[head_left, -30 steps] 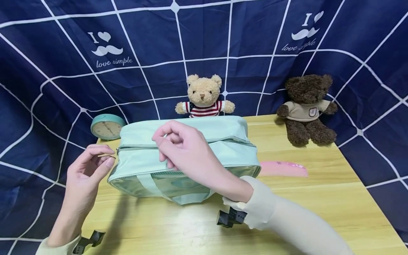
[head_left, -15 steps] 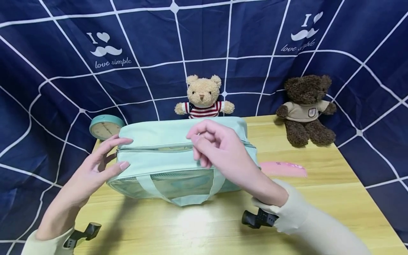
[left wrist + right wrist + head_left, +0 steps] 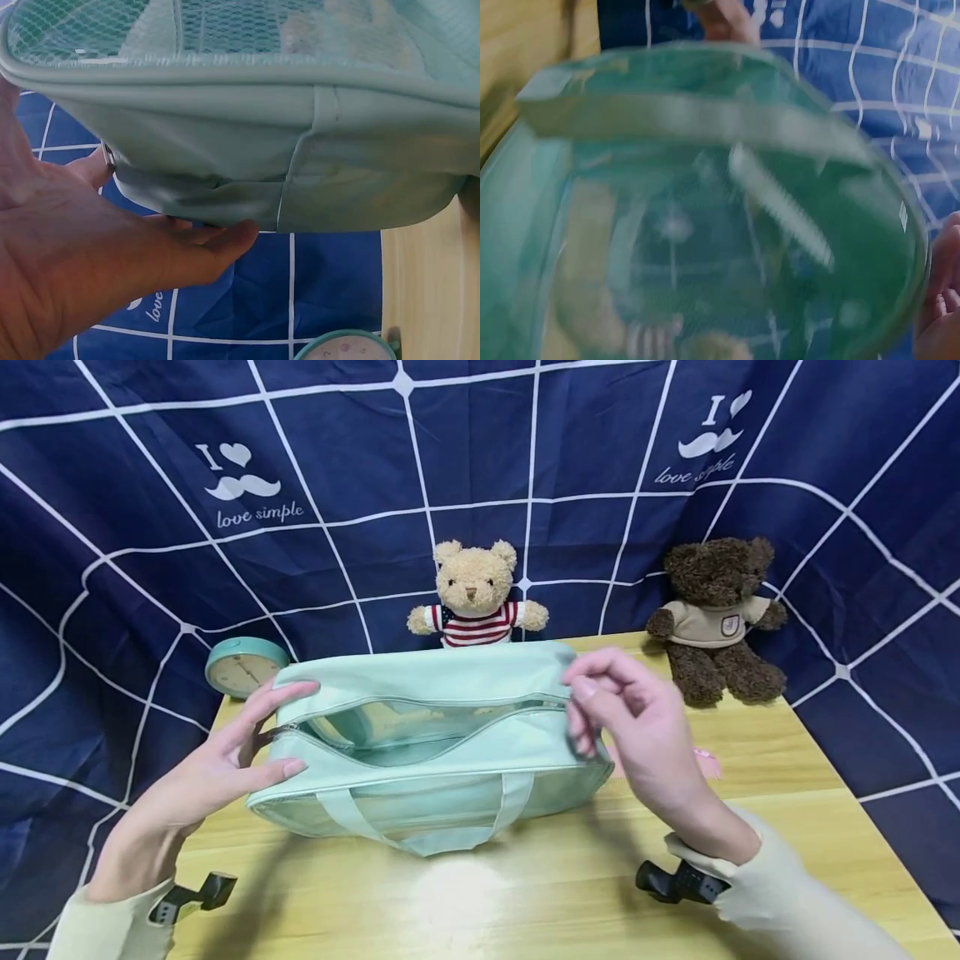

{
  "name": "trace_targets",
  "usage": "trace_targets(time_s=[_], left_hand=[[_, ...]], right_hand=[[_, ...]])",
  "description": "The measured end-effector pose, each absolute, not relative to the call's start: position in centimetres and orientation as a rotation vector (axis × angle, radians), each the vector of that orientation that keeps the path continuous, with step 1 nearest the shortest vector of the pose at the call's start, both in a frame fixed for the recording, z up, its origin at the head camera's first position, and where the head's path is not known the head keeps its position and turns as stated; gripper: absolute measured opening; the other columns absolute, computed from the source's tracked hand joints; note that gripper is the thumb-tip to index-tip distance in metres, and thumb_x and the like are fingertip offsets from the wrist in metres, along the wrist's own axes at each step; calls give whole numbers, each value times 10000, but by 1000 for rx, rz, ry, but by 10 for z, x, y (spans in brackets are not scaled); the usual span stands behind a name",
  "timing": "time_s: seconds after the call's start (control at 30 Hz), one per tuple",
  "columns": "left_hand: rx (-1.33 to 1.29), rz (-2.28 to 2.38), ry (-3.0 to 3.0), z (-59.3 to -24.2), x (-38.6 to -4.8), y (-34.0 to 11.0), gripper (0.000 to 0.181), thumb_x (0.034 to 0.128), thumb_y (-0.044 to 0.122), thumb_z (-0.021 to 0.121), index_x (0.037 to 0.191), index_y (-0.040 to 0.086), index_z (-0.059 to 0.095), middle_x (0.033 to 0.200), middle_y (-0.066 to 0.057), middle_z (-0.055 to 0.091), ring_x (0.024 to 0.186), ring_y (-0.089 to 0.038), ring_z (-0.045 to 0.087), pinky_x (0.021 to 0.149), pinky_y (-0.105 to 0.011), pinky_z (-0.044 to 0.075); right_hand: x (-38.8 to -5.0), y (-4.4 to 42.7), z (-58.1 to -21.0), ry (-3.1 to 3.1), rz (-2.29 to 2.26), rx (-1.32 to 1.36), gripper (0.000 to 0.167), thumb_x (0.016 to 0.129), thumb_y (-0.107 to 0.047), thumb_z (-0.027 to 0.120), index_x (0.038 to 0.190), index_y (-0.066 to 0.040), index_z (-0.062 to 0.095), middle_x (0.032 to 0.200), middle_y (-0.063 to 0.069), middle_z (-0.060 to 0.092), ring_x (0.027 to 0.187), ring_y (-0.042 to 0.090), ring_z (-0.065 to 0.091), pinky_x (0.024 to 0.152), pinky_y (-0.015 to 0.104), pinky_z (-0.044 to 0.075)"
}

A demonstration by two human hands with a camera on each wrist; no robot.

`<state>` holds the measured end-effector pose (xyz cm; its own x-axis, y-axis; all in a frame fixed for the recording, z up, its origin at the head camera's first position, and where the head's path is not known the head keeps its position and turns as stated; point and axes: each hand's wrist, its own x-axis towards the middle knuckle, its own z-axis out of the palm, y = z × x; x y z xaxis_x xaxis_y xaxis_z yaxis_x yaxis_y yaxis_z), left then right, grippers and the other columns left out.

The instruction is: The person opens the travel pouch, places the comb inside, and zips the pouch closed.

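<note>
A mint-green toiletry bag (image 3: 420, 673) with clear panels and a front handle (image 3: 450, 842) lies on the table. Its top zipper (image 3: 551, 698) gapes from the left end almost to the right. At the bag's left end my left hand (image 3: 195, 777) grips the fabric, thumb on the front part and a finger over the back part. My right hand (image 3: 645, 727) pinches at the zipper near the right end; the pull itself is hidden by the fingers. In the left wrist view, fingers touch the bag's end panel (image 3: 202, 150). The right wrist view is blurred, showing the clear side (image 3: 690, 232).
A round teal clock (image 3: 243, 667) stands behind the bag's left end. A light teddy bear (image 3: 474, 589) sits behind it, and a dark brown bear (image 3: 716, 618) at the back right. A pink comb (image 3: 707, 764) lies partly hidden behind my right hand.
My right hand has travelled rightward along the zipper, and the bag's top has parted wide behind it. My left hand came in to take hold of the bag's left end.
</note>
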<state>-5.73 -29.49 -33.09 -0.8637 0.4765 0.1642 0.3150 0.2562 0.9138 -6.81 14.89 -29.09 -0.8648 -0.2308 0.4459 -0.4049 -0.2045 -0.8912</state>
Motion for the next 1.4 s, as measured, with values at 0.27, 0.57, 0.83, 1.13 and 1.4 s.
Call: trace_targets(time_s=[0.27,0.57,0.83,1.13,1.4], left_hand=[[761,1571,2390,-327,-55,-297,902,939,-109,742,1703,139,332,1804,-51,-89,1637,-296,-178,1132,-141,280],[791,1511,2396,-324,-59,-300,957,927,-39,773,1721,165,280,1805,-39,-100,1625,-241,-230,1187,-702,-78],[848,1524,2413,-328,-61,-298,954,899,-91,756,1708,106,289,1797,-69,-8,1628,-259,-205,1230,-247,128],[888,1550,2432,-337,-64,-298,942,897,24,792,1692,87,291,1773,-87,90,1630,-277,-184,1246,-312,102],[847,1518,2449,-338,-65,-301,940,913,171,831,1679,102,290,1779,-35,36,1624,-287,-207,1201,-668,-79]], right_hand=[[-89,204,-335,-1396,2395,768,235,1019,187,405,1163,197,591,904,231,682,762,260,652,580,272,544],[-104,268,-395,-1392,2490,748,415,1011,223,321,1395,208,479,1246,287,655,1130,331,657,935,337,571],[-112,316,-431,-1838,2341,662,530,1030,213,424,1552,126,392,1433,205,597,1325,265,584,1068,272,502],[-119,363,-468,-2073,2251,641,644,975,295,495,1577,101,376,1457,116,611,1335,163,595,1076,203,471],[-117,384,-482,-2528,1901,481,634,984,162,662,1546,-77,492,1410,-44,639,1294,37,577,1054,126,394]])
